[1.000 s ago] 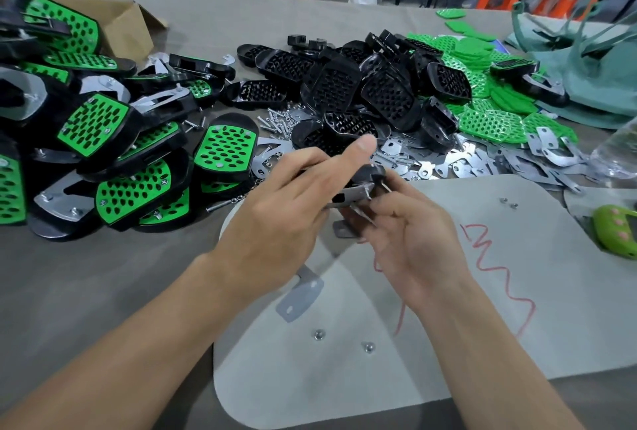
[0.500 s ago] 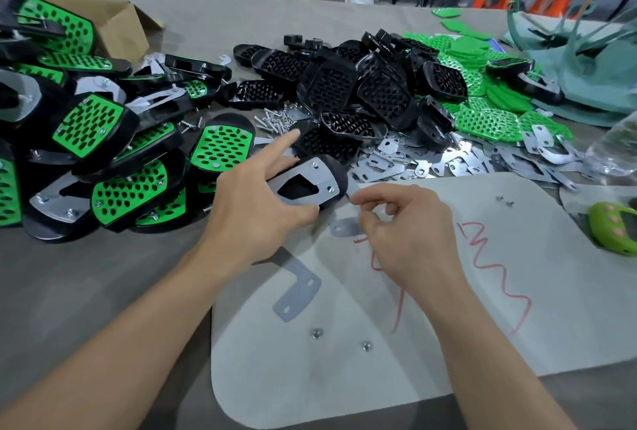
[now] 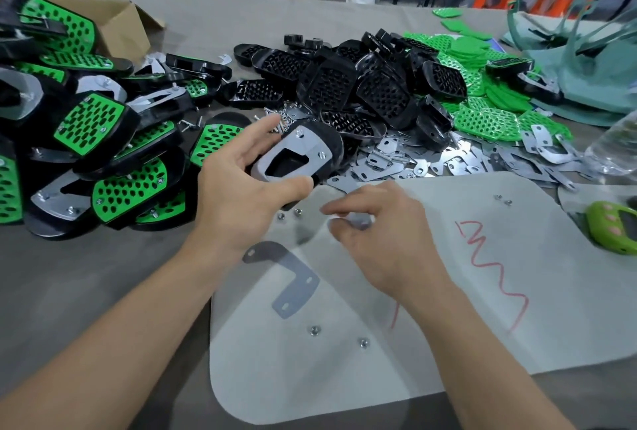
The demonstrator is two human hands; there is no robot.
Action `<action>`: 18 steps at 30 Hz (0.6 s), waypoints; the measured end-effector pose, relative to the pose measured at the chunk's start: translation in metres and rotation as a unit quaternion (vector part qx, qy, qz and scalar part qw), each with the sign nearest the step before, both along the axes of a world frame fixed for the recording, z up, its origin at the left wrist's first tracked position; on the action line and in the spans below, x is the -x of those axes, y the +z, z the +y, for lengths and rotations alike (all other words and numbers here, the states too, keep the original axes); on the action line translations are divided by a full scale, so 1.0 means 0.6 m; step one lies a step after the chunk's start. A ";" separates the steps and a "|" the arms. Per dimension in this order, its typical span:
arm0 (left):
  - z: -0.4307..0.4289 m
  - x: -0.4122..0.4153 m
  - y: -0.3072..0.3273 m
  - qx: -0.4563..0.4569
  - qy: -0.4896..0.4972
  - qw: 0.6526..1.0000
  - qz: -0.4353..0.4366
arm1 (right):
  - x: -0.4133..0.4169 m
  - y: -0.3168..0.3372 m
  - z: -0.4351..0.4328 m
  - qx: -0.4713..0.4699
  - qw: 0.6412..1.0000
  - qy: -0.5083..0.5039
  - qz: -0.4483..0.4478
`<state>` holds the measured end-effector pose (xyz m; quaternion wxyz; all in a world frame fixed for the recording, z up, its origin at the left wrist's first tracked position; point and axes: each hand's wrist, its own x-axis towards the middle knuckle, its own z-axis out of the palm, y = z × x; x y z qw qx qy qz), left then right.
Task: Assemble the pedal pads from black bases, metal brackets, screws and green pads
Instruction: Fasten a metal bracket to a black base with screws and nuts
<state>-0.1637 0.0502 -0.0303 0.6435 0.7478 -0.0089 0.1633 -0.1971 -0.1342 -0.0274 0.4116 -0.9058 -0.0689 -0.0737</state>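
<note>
Nearest, on the pale mat (image 3: 344, 378), two small fasteners (image 3: 313, 330) lie loose, and just beyond them a bent bracket (image 3: 284, 279) lies flat. A sweep of either forearm could knock these off the mat's near edge.

Further in, the right hand (image 3: 382, 236) hovers low over the mat with its fingertips bunched around a small grey piece (image 3: 358, 222). The blur hides whether it is pinched or only touched. If it is only nudged, it may skid away instead of lifting.

To its left, the left hand (image 3: 241, 195) grips a black base (image 3: 331, 143), thumb on the near edge and fingers spread loosely over the far side. A metal bracket (image 3: 296, 157) sits on the base with screws (image 3: 322, 154) showing at its corners. The hold looks light, so the base could tip or drop when a part is pressed onto it, and a screw that is not fully driven could work free.

Beyond, loose flat brackets (image 3: 413, 164) lie tangled, and picking one up may drag others along. Farther still are bare bases (image 3: 344, 85), with green pads (image 3: 482, 116) to their right.
</note>
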 end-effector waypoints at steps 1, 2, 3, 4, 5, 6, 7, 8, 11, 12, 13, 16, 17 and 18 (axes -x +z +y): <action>0.001 -0.001 0.002 0.005 0.007 1.000 -0.012 | -0.004 0.000 0.013 0.029 0.999 0.029 -0.016; 0.002 -0.001 0.003 0.015 0.013 1.000 -0.020 | -0.012 0.000 0.024 0.057 0.997 0.051 -0.025; 0.003 -0.001 0.004 0.027 0.016 0.999 -0.025 | -0.019 0.001 0.034 0.083 0.994 0.069 -0.028; 0.004 0.000 0.003 0.036 0.018 0.999 -0.028 | -0.026 0.001 0.040 0.106 0.990 0.085 -0.031; 0.005 0.002 0.003 0.042 0.018 0.998 -0.030 | -0.032 0.001 0.045 0.123 0.987 0.100 -0.039; 0.006 0.003 0.002 0.047 0.017 0.998 -0.031 | -0.034 -0.001 0.049 0.128 0.984 0.110 -0.047; 0.007 0.003 0.001 0.050 0.015 0.998 -0.032 | -0.034 -0.002 0.052 0.125 0.984 0.111 -0.054; 0.008 0.003 0.001 0.051 0.012 0.998 -0.032 | -0.033 -0.004 0.054 0.117 0.986 0.105 -0.058; 0.011 0.001 0.001 0.048 0.000 0.998 -0.029 | -0.027 -0.010 0.047 0.089 0.992 0.076 -0.046; 0.011 0.001 0.000 0.044 -0.008 0.999 -0.025 | -0.029 -0.012 0.037 0.086 0.993 0.065 -0.038; 0.011 0.003 0.000 0.035 -0.016 0.999 -0.020 | -0.032 -0.013 0.024 0.084 0.995 0.048 -0.030; 0.005 0.010 -0.003 -0.012 -0.050 0.999 0.006 | -0.045 -0.009 -0.029 0.063 0.997 -0.042 0.002; 0.001 0.012 -0.004 -0.037 -0.066 0.997 0.014 | -0.049 -0.006 -0.045 0.057 0.995 -0.079 0.008; -0.003 0.016 -0.005 -0.070 -0.082 0.994 0.021 | -0.052 -0.003 -0.059 0.049 0.992 -0.115 0.010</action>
